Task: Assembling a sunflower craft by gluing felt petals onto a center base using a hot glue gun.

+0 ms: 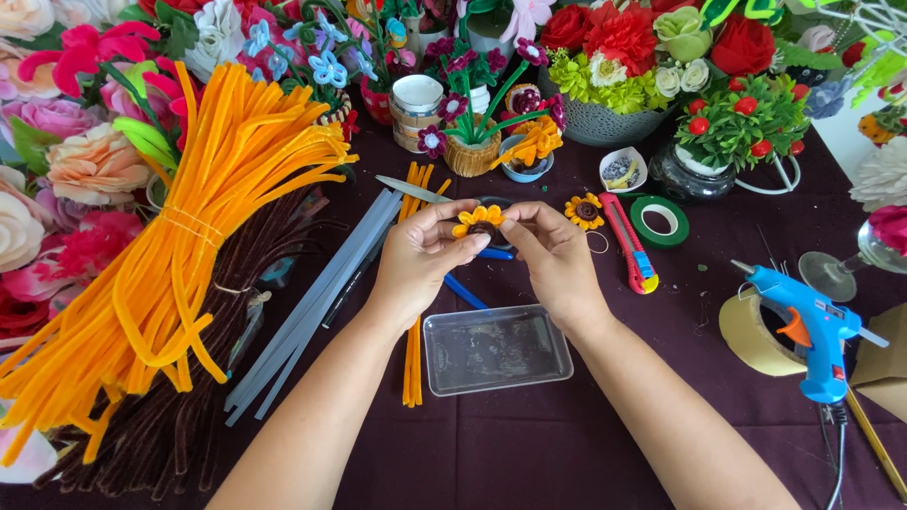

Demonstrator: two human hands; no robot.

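Two hands: the left hand (419,257) and right hand (553,253) together pinch one small sunflower (478,220). A second sunflower (586,210) lies on the desk (529,444). One clear tray (496,348), one blue glue gun (811,328), one red knife (630,244), one green tape roll (659,221), one brown tape roll (751,332), one pair of scissors (416,192). Two big stem bundles: one orange (179,246), one brown (189,416).
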